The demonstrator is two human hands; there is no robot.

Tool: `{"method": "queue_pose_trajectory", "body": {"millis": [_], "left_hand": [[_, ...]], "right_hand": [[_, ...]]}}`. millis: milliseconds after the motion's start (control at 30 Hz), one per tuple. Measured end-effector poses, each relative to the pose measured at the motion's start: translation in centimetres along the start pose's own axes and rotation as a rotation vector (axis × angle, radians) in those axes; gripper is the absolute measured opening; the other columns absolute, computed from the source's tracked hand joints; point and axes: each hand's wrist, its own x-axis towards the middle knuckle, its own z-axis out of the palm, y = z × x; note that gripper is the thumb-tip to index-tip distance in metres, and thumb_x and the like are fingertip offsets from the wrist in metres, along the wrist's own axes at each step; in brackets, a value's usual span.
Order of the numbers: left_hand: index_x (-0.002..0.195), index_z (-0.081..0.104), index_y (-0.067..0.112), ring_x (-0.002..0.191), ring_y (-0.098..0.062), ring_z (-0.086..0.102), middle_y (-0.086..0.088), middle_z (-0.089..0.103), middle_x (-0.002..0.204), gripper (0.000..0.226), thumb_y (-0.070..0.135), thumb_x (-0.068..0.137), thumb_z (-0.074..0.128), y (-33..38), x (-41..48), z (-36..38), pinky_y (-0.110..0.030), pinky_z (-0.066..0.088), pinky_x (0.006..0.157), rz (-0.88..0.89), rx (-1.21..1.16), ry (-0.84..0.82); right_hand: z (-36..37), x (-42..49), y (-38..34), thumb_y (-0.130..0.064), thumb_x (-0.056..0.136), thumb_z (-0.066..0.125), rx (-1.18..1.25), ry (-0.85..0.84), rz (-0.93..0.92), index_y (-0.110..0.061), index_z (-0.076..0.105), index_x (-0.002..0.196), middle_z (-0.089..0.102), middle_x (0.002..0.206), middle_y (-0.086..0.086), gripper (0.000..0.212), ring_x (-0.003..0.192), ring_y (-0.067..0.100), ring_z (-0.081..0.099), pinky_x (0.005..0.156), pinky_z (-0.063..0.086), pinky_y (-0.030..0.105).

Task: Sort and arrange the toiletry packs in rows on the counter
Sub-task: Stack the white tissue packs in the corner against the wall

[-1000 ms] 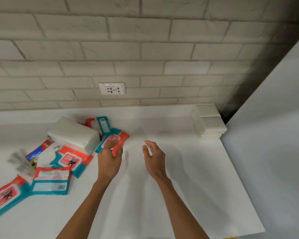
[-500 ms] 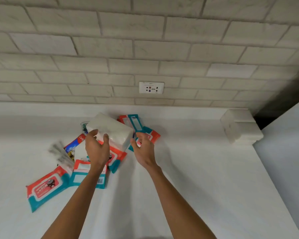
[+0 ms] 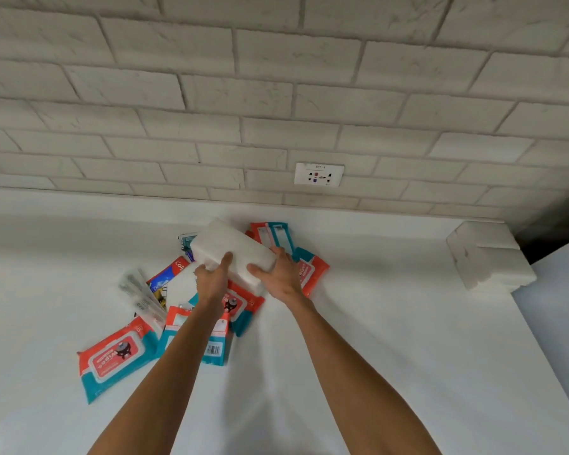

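A white tissue pack lies on top of a heap of toiletry packs near the back of the white counter. My left hand grips its near left end, thumb up on the front face. My right hand grips its right end. Around and under it lie several red-and-teal wipes packs: one at the front left, one face down under my left forearm, one behind my right hand, one at the back. A toothpaste box and a clear packet lie to the left.
A stack of white tissue packs stands at the back right beside a white panel. A wall socket sits in the white brick wall behind the heap.
My left hand let go of a wipes pack and both hands moved onto the white tissue pack, now gripping its two ends. The view has swung left and closer.
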Motion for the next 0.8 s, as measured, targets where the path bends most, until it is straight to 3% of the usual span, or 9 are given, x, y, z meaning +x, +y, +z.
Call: {"method": "queue_pose_trajectory", "body": {"millis": [133, 233, 433, 567, 733, 800], "left_hand": [[0.145, 0.041, 0.024, 0.104, -0.029, 0.071, -0.007, 0.067, 0.125, 0.09, 0.059, 0.074, 0.084, -0.2, 0.7, 0.2, -0.054, 0.06, 0.093, -0.034, -0.082, -0.048], [0.144, 0.045, 0.025, 0.107, -0.028, 0.068, -0.006, 0.067, 0.125, 0.083, 0.056, 0.077, 0.083, -0.1, 0.1, 0.4, -0.054, 0.058, 0.096, -0.018, -0.159, -0.051], [0.145, 0.039, 0.033, 0.112, -0.026, 0.066, 0.001, 0.064, 0.126, 0.082, 0.064, 0.079, 0.078, -0.2, -2.5, 0.6, -0.054, 0.057, 0.098, 0.115, -0.136, -0.047], [0.145, 0.043, 0.043, 0.108, -0.025, 0.069, 0.005, 0.067, 0.127, 0.077, 0.068, 0.08, 0.075, -0.9, -5.3, 0.8, -0.05, 0.062, 0.088, 0.156, -0.032, -0.107], [0.145, 0.043, 0.045, 0.107, -0.018, 0.068, 0.01, 0.063, 0.131, 0.061, 0.056, 0.091, 0.07, -3.6, -9.4, 1.9, -0.042, 0.064, 0.081, 0.206, 0.091, -0.219], [0.144, 0.043, 0.045, 0.105, -0.013, 0.065, 0.01, 0.061, 0.132, 0.054, 0.054, 0.095, 0.066, -4.8, -11.2, 2.5, -0.033, 0.061, 0.075, 0.213, 0.132, -0.262]], "right_hand": [[-0.1, -1.0, 0.0, -0.05, 0.082, 0.088, 0.073, -0.029, -0.061, -0.032, 0.041, 0.135, 0.058, 0.13, -0.002, 0.073, 0.117, 0.024, 0.062, 0.093, 0.063, 0.042], [0.0, -2.2, -0.2, -0.042, 0.082, 0.09, 0.122, -0.032, -0.103, -0.035, 0.041, 0.128, 0.059, 0.127, -0.003, 0.068, 0.113, 0.021, 0.063, 0.088, 0.063, 0.038], [0.2, -4.6, -0.1, -0.053, 0.076, 0.09, 0.147, 0.007, -0.153, -0.042, 0.042, 0.137, 0.051, 0.134, -0.01, 0.079, 0.121, 0.015, 0.056, 0.094, 0.061, 0.033], [-0.4, -7.5, 0.7, -0.06, 0.073, 0.089, 0.207, 0.061, -0.143, -0.044, 0.04, 0.144, 0.047, 0.138, -0.014, 0.088, 0.122, 0.01, 0.054, 0.086, 0.053, 0.014], [-2.0, -11.8, 2.6, -0.046, 0.074, 0.093, 0.465, 0.134, -0.06, -0.036, 0.042, 0.137, 0.059, 0.13, -0.011, 0.081, 0.109, 0.007, 0.067, 0.079, 0.062, 0.02], [-2.6, -13.5, 3.6, -0.049, 0.078, 0.089, 0.472, 0.18, -0.023, -0.038, 0.039, 0.136, 0.06, 0.13, -0.013, 0.078, 0.109, 0.009, 0.068, 0.08, 0.063, 0.022]]}}
